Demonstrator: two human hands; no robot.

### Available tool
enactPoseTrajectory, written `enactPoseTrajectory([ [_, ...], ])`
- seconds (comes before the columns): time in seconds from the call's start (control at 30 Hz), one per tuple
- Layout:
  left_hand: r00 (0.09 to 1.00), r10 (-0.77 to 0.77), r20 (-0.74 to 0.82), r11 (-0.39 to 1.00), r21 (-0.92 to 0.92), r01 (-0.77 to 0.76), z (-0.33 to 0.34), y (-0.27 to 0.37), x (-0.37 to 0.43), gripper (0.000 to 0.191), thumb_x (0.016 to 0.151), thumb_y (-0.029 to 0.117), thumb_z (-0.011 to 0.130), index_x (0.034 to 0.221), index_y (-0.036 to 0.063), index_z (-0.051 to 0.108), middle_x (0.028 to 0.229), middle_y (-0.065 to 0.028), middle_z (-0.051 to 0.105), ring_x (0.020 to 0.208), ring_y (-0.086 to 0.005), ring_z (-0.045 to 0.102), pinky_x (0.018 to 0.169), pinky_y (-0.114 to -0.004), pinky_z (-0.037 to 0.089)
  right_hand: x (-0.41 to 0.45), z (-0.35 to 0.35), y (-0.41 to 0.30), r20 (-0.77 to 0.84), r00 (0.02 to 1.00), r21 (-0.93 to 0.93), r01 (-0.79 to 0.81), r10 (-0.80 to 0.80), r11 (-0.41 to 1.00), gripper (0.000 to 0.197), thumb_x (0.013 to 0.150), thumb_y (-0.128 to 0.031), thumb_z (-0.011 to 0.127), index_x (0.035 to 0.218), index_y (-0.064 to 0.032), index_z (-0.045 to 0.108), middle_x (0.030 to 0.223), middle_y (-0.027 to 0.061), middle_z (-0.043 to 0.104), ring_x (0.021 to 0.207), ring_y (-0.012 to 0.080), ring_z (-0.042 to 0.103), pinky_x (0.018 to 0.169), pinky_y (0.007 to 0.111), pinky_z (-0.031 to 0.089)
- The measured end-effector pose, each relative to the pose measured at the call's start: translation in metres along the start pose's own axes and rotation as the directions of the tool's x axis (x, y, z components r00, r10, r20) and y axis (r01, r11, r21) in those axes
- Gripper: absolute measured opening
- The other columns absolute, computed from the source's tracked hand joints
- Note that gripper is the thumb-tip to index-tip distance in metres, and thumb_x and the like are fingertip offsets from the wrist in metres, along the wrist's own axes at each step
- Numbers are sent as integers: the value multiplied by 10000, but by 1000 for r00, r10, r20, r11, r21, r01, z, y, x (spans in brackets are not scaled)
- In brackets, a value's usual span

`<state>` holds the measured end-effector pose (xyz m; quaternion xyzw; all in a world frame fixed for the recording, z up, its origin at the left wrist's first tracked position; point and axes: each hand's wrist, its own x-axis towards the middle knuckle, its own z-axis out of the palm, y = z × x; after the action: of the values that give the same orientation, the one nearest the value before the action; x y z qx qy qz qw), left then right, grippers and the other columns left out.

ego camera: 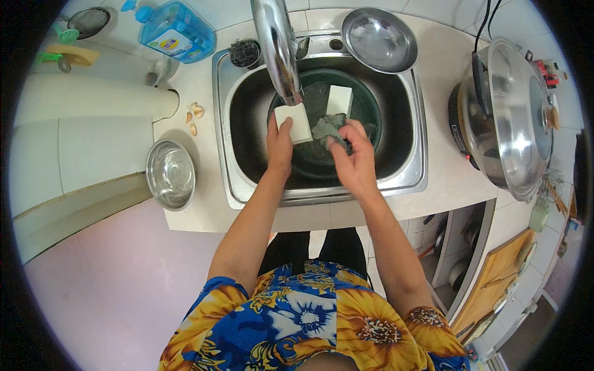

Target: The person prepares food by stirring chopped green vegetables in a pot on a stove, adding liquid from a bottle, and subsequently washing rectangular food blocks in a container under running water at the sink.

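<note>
My left hand (280,139) holds a white rectangular block (294,123) just below the spout of the chrome faucet (278,51). In my right hand (355,157) is a crumpled grey-green cloth (330,130), pinched between thumb and fingers. Behind it a second white block (340,100) lies in a dark green round basin (320,167), which stands in the stainless steel sink (250,153). What the blocks are made of cannot be told. Whether water runs from the spout is not clear.
A steel bowl (380,41) rests on the sink's back right corner, another bowl (171,174) on the left counter near garlic cloves (197,111). Behind stand a blue soap bottle (178,35) and a cup with a steel scourer (245,52). A large lidded steel pot (506,120) stands right.
</note>
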<state>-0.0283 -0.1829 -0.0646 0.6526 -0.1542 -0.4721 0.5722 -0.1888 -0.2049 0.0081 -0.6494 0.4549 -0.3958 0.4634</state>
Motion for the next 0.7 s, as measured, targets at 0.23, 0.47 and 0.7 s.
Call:
enactPoseTrajectory([
  [0.23, 980, 134, 145, 973, -209, -102, 4, -17, -21, 473, 971, 243, 407, 1377, 5, 356, 1245, -109, 522, 1125, -185, 493, 940, -296, 396, 8, 48, -4, 82, 968, -404, 250, -237, 880, 224, 806, -123, 623, 975, -7, 534, 1126, 197, 538, 1173, 414, 441, 958, 423, 364],
  [0.47, 986, -46, 163, 994, -86, 61, 15, 6, -37, 422, 978, 275, 420, 1305, 16, 486, 1216, -77, 545, 1080, -131, 510, 922, -242, 398, 52, 31, 51, 250, 914, 59, -345, 321, 937, 233, 912, -156, 503, 1102, -29, 547, 973, 97, 636, 852, 163, 611, 714, 322, 488],
  [0.7, 857, -269, 439, 870, -272, 412, 0, 17, -29, 438, 984, 366, 367, 1283, 60, 463, 1152, -88, 579, 1020, -185, 583, 826, -348, 502, 28, 39, 48, 320, 707, 747, -598, 631, 291, 311, 948, -247, 434, 1173, -50, 520, 1041, 84, 617, 933, 183, 605, 795, 326, 514],
])
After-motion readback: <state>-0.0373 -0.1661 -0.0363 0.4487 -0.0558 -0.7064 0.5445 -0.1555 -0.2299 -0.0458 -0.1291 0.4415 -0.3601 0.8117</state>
